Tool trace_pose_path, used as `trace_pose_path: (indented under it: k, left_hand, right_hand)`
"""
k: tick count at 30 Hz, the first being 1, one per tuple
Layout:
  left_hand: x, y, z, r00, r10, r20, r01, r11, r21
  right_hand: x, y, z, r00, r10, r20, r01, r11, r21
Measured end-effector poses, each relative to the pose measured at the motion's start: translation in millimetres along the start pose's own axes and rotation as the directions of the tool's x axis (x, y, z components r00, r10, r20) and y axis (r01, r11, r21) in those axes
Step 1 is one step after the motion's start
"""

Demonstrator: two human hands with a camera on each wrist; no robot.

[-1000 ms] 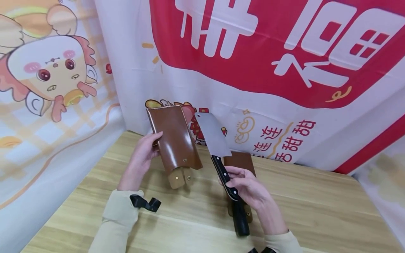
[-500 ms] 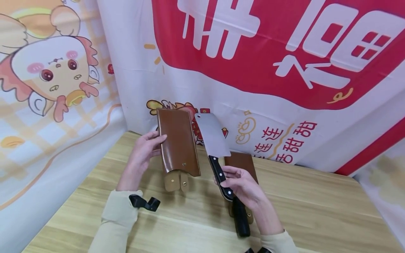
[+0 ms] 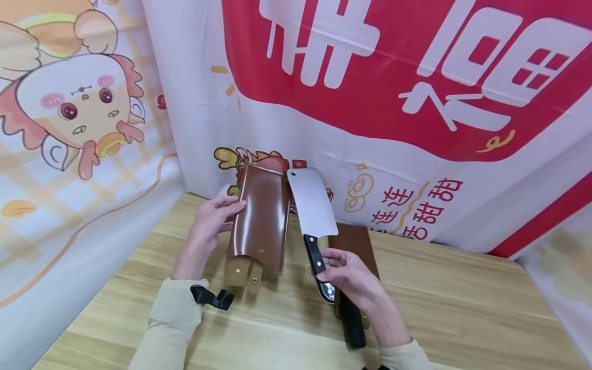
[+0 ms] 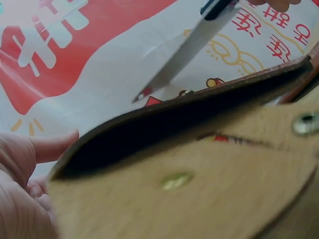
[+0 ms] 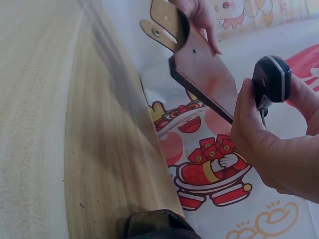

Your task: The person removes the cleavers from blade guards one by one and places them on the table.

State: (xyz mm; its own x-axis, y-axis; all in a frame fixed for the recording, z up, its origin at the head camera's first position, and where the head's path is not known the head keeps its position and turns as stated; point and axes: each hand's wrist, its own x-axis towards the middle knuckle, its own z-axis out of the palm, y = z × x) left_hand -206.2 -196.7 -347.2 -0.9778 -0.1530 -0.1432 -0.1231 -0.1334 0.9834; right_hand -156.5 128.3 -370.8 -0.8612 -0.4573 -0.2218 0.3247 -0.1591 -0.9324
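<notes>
Left of centre in the frame, the left hand (image 3: 211, 218) holds a brown sheath (image 3: 260, 221) between thumb and fingers. Near centre, the right hand (image 3: 351, 276) grips a cleaver (image 3: 315, 208) by its handle, beside a second sheath (image 3: 357, 244) on the bench (image 3: 462, 308).

A pale, wood-grained tabletop (image 3: 467, 303) stands against a white hanging cloth (image 3: 199, 123) that carries, behind and above the tabletop, a big red panel (image 3: 393, 115) with large white characters. Close to the tabletop's back edge are smaller red characters (image 3: 446, 189). Left of the tabletop, an orange-checked white cloth (image 3: 120, 167) shows an upside-down cartoon creature (image 3: 55, 121). A diagonal red stripe (image 3: 546, 213) rises beyond the tabletop's right back corner.
</notes>
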Motion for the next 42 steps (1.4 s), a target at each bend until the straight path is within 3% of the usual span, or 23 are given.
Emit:
trace_pose_path:
  k: [8, 20, 42]
  left_hand:
    - [2.8, -6.7, 3.2, 1.0, 0.011, 0.003, -0.011, 1.0, 0.009]
    - [3.3, -8.5, 4.0, 1.0, 0.005, -0.015, -0.004, 0.999, 0.052]
    - [18.7, -35.9, 1.3, 0.997, -0.077, -0.026, 0.079, 0.994, 0.08]
  right_hand:
    - [0.3, 5, 4, 1.0, 0.006, 0.029, -0.004, 0.999, -0.052]
    - [4.1, 13, 9, 0.999, 0.016, 0.038, -0.014, 0.999, -0.046]
    - [15.6, 38, 22, 0.995, 0.07, -0.064, -0.074, 0.995, -0.063]
